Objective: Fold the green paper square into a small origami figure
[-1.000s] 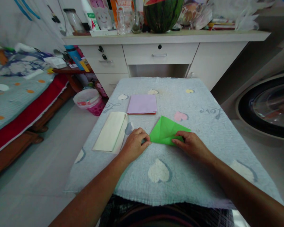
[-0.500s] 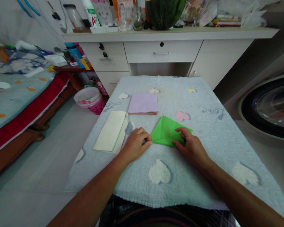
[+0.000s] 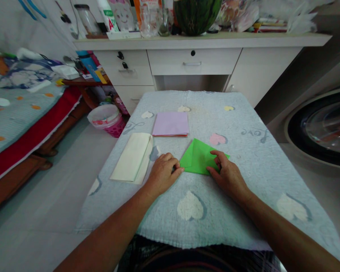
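Note:
A green sheet of folding paper (image 3: 197, 158), folded to a point at the top, lies on the cloth-covered table. Thumb and fingertips of my left hand (image 3: 164, 170) are closed at its left corner. Over the right part curls my right hand (image 3: 229, 175), thumb by the lower edge and forefinger higher up with a gap between them; it holds the paper against the table. Left of my left hand is a cream-coloured folded paper (image 3: 132, 156). Farther back sits a stack of square paper (image 3: 171, 123), lilac on top with a red edge below.
A pale blue cloth with heart prints (image 3: 226, 211) covers the table. Behind it stands a white drawer cabinet (image 3: 170, 60) bearing a watermelon (image 3: 197, 17), jars and bags. A pink bin (image 3: 115, 126) and a bed (image 3: 25, 109) are at left, a round appliance door (image 3: 325, 126) at right.
The near left edge of the green paper now lies flatter, with a crease line less visible there. My left thumb has shifted very slightly right along it. The right hand has barely moved.

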`<state>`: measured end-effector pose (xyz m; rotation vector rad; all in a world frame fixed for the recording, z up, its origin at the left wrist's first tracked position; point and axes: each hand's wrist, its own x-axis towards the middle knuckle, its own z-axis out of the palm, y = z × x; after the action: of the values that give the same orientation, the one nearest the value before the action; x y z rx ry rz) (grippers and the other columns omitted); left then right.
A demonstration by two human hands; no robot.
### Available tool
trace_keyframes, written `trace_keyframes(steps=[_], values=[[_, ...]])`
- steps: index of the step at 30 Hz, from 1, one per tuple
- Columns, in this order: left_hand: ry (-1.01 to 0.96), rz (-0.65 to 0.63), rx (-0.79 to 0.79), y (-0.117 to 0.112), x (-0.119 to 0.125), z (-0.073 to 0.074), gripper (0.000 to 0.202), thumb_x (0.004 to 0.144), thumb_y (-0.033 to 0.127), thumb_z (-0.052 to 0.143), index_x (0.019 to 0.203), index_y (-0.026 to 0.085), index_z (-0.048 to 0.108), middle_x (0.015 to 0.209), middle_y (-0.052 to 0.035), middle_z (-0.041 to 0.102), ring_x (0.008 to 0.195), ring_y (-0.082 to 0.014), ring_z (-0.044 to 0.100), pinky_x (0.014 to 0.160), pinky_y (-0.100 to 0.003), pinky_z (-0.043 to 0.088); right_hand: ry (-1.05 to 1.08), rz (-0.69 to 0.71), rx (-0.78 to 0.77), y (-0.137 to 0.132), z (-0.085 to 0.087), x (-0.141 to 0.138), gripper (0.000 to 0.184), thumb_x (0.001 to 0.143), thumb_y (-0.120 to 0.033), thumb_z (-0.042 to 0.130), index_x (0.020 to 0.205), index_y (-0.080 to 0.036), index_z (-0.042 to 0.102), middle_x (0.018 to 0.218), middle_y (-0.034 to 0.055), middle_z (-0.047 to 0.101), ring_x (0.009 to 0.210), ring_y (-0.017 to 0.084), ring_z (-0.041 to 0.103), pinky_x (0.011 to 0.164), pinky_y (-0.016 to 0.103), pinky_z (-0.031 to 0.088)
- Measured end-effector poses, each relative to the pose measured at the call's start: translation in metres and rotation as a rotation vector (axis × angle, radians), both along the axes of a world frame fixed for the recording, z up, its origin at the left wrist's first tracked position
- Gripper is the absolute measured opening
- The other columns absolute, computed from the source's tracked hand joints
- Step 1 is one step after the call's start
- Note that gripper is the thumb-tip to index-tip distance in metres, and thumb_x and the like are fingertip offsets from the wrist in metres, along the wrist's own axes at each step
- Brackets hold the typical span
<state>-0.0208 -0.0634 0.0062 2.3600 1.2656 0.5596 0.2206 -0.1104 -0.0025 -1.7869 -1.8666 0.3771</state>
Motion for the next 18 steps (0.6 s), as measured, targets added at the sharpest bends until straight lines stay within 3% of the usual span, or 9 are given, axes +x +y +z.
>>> trace_keyframes(steps=[18], values=[[0.017, 0.026, -0.003, -0.0014, 0.0008, -0.0001, 0.007, 0.083, 0.02, 0.058, 0.077, 0.018, 0.061, 0.083, -0.0034, 0.054, 0.085, -0.0197, 0.054, 0.079, -0.034, 0.043, 0.017, -0.03, -0.053, 0.0002, -0.0003, -0.001, 0.051, 0.081, -0.026, 0.053, 0.129, -0.014, 0.044, 0.081, 0.0049, 0.06, 0.062, 0.018, 0.056, 0.055, 0.029, 0.041]])
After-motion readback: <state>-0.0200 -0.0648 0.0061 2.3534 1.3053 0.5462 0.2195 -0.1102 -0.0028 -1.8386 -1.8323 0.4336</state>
